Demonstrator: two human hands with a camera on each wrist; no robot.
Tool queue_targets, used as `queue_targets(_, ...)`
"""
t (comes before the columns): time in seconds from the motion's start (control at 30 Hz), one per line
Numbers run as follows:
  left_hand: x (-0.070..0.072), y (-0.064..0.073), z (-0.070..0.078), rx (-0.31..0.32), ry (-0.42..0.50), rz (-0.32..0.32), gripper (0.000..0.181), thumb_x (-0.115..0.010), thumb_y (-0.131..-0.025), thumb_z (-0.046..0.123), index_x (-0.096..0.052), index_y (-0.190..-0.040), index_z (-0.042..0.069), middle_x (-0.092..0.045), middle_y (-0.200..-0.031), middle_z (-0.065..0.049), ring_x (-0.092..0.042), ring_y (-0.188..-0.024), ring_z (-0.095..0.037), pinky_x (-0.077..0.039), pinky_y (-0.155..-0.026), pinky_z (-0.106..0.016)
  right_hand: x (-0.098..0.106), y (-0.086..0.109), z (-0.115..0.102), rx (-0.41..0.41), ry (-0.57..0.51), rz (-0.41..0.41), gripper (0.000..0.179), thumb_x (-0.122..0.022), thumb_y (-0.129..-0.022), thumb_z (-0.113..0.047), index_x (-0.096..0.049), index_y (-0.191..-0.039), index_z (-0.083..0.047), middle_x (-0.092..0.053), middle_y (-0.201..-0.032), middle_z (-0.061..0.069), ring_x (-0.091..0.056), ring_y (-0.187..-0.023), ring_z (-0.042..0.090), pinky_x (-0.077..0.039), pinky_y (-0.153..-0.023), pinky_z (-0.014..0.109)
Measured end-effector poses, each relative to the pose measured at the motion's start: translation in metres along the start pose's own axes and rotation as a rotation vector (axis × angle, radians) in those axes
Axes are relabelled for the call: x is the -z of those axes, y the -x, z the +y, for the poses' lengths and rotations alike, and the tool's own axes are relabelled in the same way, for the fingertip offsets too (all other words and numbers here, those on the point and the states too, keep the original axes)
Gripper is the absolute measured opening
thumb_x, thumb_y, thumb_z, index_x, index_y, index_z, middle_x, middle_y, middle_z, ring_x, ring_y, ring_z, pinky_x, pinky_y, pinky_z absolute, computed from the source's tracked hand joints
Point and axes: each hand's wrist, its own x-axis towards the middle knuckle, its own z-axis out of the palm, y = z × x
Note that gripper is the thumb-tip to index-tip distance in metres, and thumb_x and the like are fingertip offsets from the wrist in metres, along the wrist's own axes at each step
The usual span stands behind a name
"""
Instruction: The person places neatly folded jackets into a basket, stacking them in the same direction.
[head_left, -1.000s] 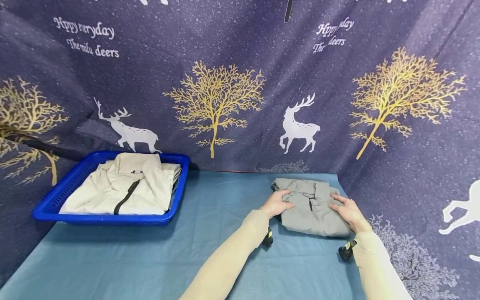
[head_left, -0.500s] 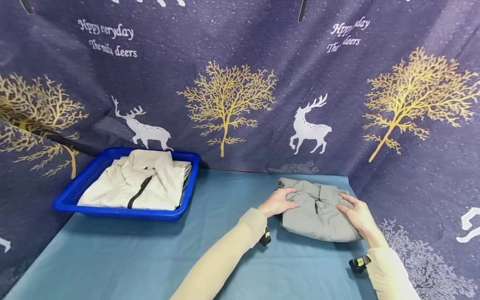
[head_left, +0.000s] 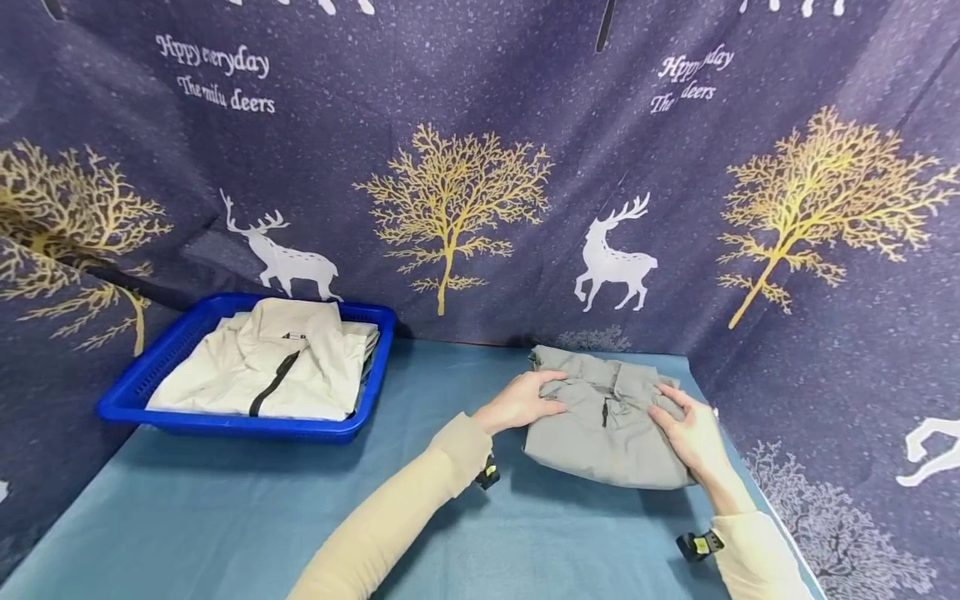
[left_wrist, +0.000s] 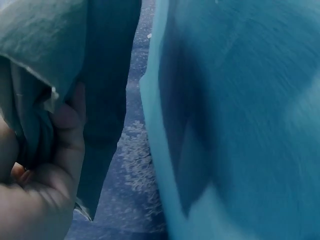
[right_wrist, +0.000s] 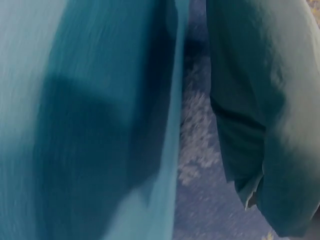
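A grey folded jacket (head_left: 600, 446) is held above the right side of the table in the head view, with a shadow beneath it. My left hand (head_left: 521, 402) grips its left edge, thumb on top; the left wrist view shows the fingers (left_wrist: 67, 145) curled under the folded layers. On the opposite edge, my right hand (head_left: 693, 433) holds the jacket with thumb and a finger over the top. Its other fingers are hidden under the cloth. The right wrist view shows mostly the jacket's hanging side (right_wrist: 280, 110).
A blue plastic basket (head_left: 386, 358) stands at the table's back left, holding a folded off-white jacket (head_left: 247, 375) with a black zip strip, on top of other folded cloth. A dark curtain (head_left: 480, 75) printed with deer and trees hangs behind the blue-covered table (head_left: 247, 517).
Both hands have raised the grey jacket off the table and shifted it slightly left. The head view has turned a little to the left. The basket stays put on the table.
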Motion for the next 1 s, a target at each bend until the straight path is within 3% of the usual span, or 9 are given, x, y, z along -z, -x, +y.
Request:
queue_targets(0.1, 0.011, 0.009, 0.000, -0.043, 0.004, -0.006, 0.057, -0.067, -0.094, 0.031, -0.047, -0.147, 0.021, -0.068, -0.107, -0.001, -0.062, -0.084, -0.012, -0.045, -0.095, -0.032, -0.001, 0.004, -0.012, -0.006, 0.000, 0.001, 0.050, -0.067, -0.093, -0.019, -0.055, -0.136, 0.003, -0.044, -0.140, 0.033, -0.034, -0.134, 0.051, -0.028, -0.107, 0.061)
queue_targets(0.17, 0.016, 0.015, 0.000, -0.073, 0.014, -0.013, 0.057, -0.067, -0.095, 0.029, -0.046, -0.147, 0.019, -0.064, -0.073, -0.002, -0.049, -0.053, -0.012, -0.046, -0.087, -0.029, -0.001, 0.007, -0.021, 0.006, 0.016, 0.004, 0.050, -0.066, -0.094, -0.022, -0.055, -0.137, 0.001, -0.046, -0.140, 0.032, -0.034, -0.134, 0.051, -0.028, -0.107, 0.062)
queue_targets(0.23, 0.021, 0.022, -0.002, -0.101, 0.021, -0.025, 0.057, -0.066, -0.095, 0.026, -0.045, -0.148, 0.017, -0.050, -0.055, -0.006, -0.030, -0.040, -0.016, -0.046, -0.083, -0.028, -0.003, 0.012, -0.028, 0.025, 0.033, 0.008, 0.049, -0.066, -0.094, -0.023, -0.056, -0.136, 0.000, -0.048, -0.139, 0.030, -0.035, -0.133, 0.051, -0.029, -0.105, 0.062)
queue_targets(0.33, 0.027, 0.032, -0.004, -0.115, 0.000, -0.028, 0.057, -0.066, -0.096, 0.026, -0.045, -0.148, 0.017, -0.069, -0.090, -0.005, -0.040, -0.048, -0.007, -0.046, -0.086, -0.029, -0.006, 0.018, -0.037, 0.055, 0.052, 0.021, 0.046, -0.067, -0.093, -0.022, -0.059, -0.135, -0.003, -0.051, -0.136, 0.029, -0.038, -0.131, 0.050, -0.032, -0.103, 0.063)
queue_targets(0.4, 0.032, 0.039, -0.007, -0.104, -0.017, -0.026, 0.056, -0.066, -0.096, 0.028, -0.046, -0.147, 0.018, -0.063, -0.125, -0.005, -0.044, -0.056, -0.005, -0.045, -0.091, -0.032, -0.011, 0.021, -0.043, 0.075, 0.051, 0.024, 0.045, -0.067, -0.093, -0.022, -0.060, -0.134, -0.005, -0.052, -0.135, 0.028, -0.041, -0.129, 0.049, -0.034, -0.101, 0.062)
queue_targets(0.47, 0.038, 0.047, -0.009, -0.078, -0.025, -0.019, 0.056, -0.066, -0.096, 0.029, -0.046, -0.147, 0.021, -0.049, -0.144, -0.001, -0.043, -0.057, -0.005, -0.045, -0.091, -0.034, -0.017, 0.022, -0.050, 0.089, 0.035, 0.014, 0.045, -0.067, -0.093, -0.023, -0.060, -0.135, -0.006, -0.053, -0.136, 0.026, -0.043, -0.129, 0.047, -0.036, -0.101, 0.061)
queue_targets(0.6, 0.053, 0.065, -0.013, -0.040, -0.028, -0.024, 0.057, -0.065, -0.096, 0.029, -0.044, -0.149, 0.023, -0.066, -0.090, -0.001, -0.030, -0.041, -0.011, -0.046, -0.072, -0.033, -0.029, 0.021, -0.061, 0.104, -0.033, -0.014, 0.045, -0.066, -0.094, -0.023, -0.059, -0.136, -0.007, -0.055, -0.136, 0.020, -0.044, -0.130, 0.043, -0.035, -0.102, 0.059)
queue_targets(0.7, 0.067, 0.078, -0.015, -0.030, -0.037, -0.021, 0.057, -0.064, -0.097, 0.029, -0.042, -0.150, 0.023, -0.044, -0.052, 0.002, -0.031, -0.036, -0.011, -0.045, -0.057, -0.029, -0.039, 0.019, -0.070, 0.114, -0.091, -0.031, 0.045, -0.066, -0.095, -0.022, -0.059, -0.137, -0.008, -0.056, -0.136, 0.018, -0.043, -0.132, 0.041, -0.034, -0.104, 0.058)
queue_targets(1.0, 0.110, 0.119, -0.017, -0.007, -0.089, 0.070, 0.058, -0.064, -0.097, 0.026, -0.042, -0.150, 0.021, -0.034, -0.046, 0.008, -0.030, -0.035, -0.011, -0.040, -0.046, -0.027, -0.071, 0.014, -0.110, 0.200, -0.183, -0.046, 0.044, -0.068, -0.094, -0.022, -0.060, -0.136, -0.012, -0.056, -0.137, 0.014, -0.047, -0.130, 0.034, -0.038, -0.103, 0.053)
